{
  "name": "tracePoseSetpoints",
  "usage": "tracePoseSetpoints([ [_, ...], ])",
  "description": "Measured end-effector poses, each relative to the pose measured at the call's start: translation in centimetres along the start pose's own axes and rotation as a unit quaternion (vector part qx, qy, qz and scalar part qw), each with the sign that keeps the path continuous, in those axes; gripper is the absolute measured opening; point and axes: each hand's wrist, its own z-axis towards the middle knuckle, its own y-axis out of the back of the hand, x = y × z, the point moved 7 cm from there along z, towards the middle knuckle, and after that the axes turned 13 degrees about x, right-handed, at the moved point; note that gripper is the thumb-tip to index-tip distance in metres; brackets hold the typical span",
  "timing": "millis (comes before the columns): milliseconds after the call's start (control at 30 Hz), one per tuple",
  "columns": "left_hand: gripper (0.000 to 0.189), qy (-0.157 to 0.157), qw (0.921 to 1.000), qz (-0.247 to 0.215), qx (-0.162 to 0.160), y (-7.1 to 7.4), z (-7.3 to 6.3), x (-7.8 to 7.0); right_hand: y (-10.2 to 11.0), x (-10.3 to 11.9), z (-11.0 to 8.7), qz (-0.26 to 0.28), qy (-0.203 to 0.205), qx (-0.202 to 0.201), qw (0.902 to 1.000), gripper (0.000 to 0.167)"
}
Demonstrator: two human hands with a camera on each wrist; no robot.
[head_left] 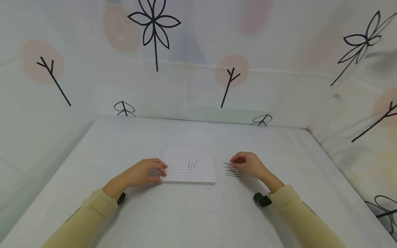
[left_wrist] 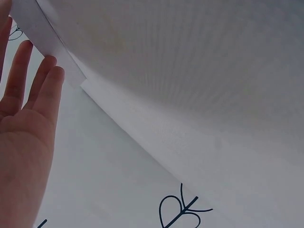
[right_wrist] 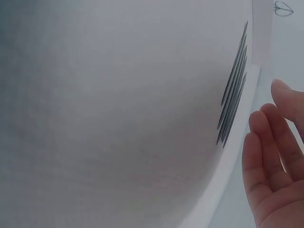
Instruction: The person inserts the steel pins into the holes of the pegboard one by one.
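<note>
A white board with a grid of small holes [head_left: 176, 176] lies flat on the table. Three thin dark sticks [head_left: 192, 164] stand in its holes, right of its middle. At the board's left edge, my left hand [head_left: 144, 173] touches its side with fingertips and thumb; straight fingers show in the left wrist view beside the board's edge [left_wrist: 57, 52]. To the right of the board, several loose thin dark sticks [right_wrist: 232, 95] lie side by side. Over their far end hovers my right hand [head_left: 250, 165], its fingers loosely bent, thumb apart from them, with nothing visibly held.
The white table [head_left: 186, 217] reaches back to a pale cloth wall [head_left: 186, 89] printed with plant drawings. Similar cloth hangs at left and right. Black cameras sit at the left wrist [head_left: 121, 198] and right wrist [head_left: 262, 199].
</note>
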Motion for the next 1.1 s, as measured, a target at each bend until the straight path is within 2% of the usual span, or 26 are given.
tracePoseSetpoints([
  [200, 0.017, 0.000, 1.0000, -0.005, 0.000, 0.0, 0.0, 0.1, 0.1, -0.6, 0.6, -0.016, 0.002, 0.016, 0.9997, 0.011],
  [467, 0.016, 0.000, 1.0000, -0.004, -0.001, 0.0, 0.1, 0.1, -0.1, -1.1, 1.8, -0.038, 0.005, 0.061, 0.9974, 0.011],
  [767, 0.016, 0.009, 1.0000, -0.001, 0.003, 0.1, 0.1, -0.1, -0.5, -2.1, 3.1, -0.028, -0.035, 0.112, 0.9927, 0.010],
  [900, 0.016, 0.011, 0.9999, -0.001, 0.007, 0.1, 0.1, -0.2, -0.7, -2.2, 3.2, -0.015, -0.051, 0.122, 0.9911, 0.010],
  [1100, 0.017, 0.011, 0.9999, -0.003, 0.006, 0.1, 0.1, -0.2, -0.9, -2.1, 3.1, -0.025, -0.057, 0.124, 0.9903, 0.010],
])
